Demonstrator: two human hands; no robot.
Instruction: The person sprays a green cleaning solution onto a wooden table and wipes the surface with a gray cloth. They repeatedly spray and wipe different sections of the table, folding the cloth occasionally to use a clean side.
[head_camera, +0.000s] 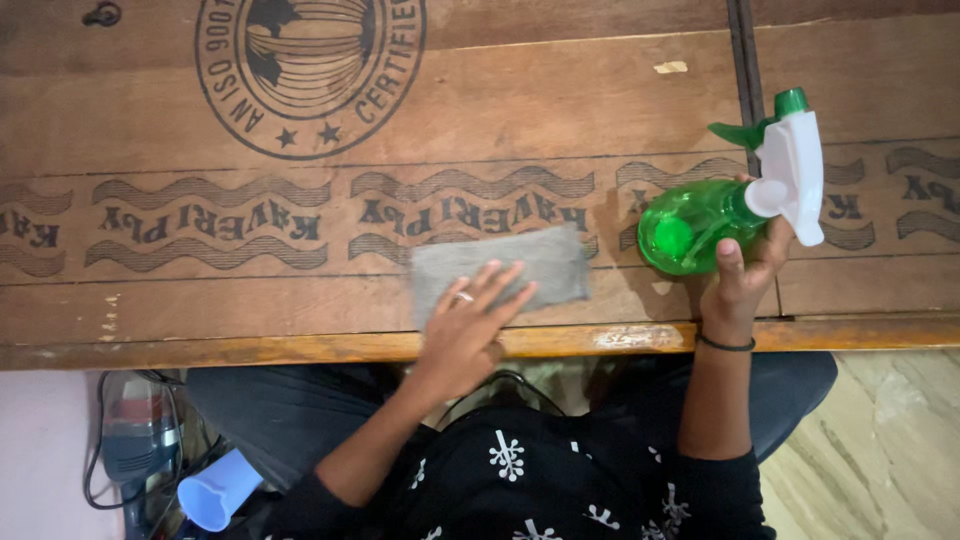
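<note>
**Wiping the wooden table with a cloth, spray bottle held ready**

The person is sitting at a wooden table and is looking down at both hands. The left hand is lying flat and spread on a grey cloth, with the fingers pressing on its lower part; it is not gripping the cloth, only holding it down against the wood. The cloth is resting near the front edge of the table, just under a row of dark printed marks on the boards. The right hand is closing around the neck of a green spray bottle with a white trigger head. The bottle is being held tilted above the table, to the right of the cloth and apart from it, and its nozzle is pointing up and away from the person. I cannot tell if a finger is lying on the trigger.

In my judgement, the wiping step is in hand: the wood beside the cloth is looking a little darker, perhaps damp. The next move is probably calling for firm, even pressure from the flat palm, so the cloth is sliding and not folding, while the bottle is staying clear of its path.
</note>
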